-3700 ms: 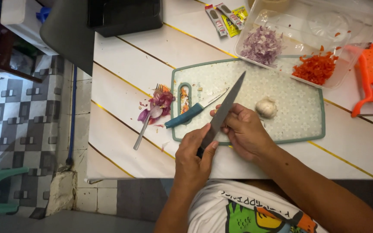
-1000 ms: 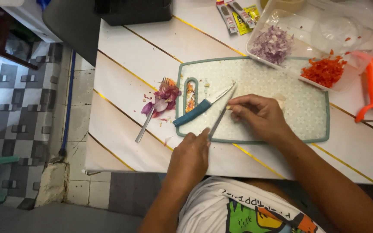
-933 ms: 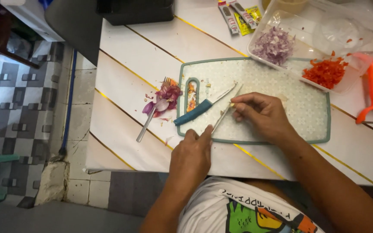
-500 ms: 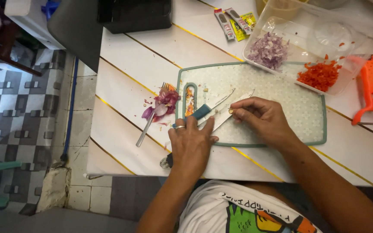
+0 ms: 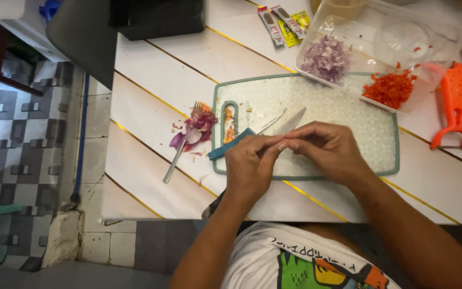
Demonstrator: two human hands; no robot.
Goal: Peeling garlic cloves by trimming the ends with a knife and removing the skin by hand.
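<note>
My left hand (image 5: 249, 166) and my right hand (image 5: 327, 150) meet fingertip to fingertip over the near part of a pale green cutting board (image 5: 359, 115). They pinch something small that stays hidden between the fingers, probably the garlic clove seen on the board earlier. A large knife (image 5: 292, 122) lies flat on the board under my hands, its tip pointing away from me. A small knife with a blue handle (image 5: 230, 145) rests beside it at the board's left end.
A fork (image 5: 177, 155) lies in purple onion peel (image 5: 199, 126) left of the board. A clear container (image 5: 402, 32) behind it holds chopped purple onion (image 5: 327, 56) and chopped red pieces (image 5: 391, 88). An orange peeler (image 5: 455, 107) lies right. Sachets (image 5: 282, 21) lie far back.
My left hand let go of the large knife, which now lies on the board, and moved up to join my right hand's fingertips. My right hand covered the garlic clove.
</note>
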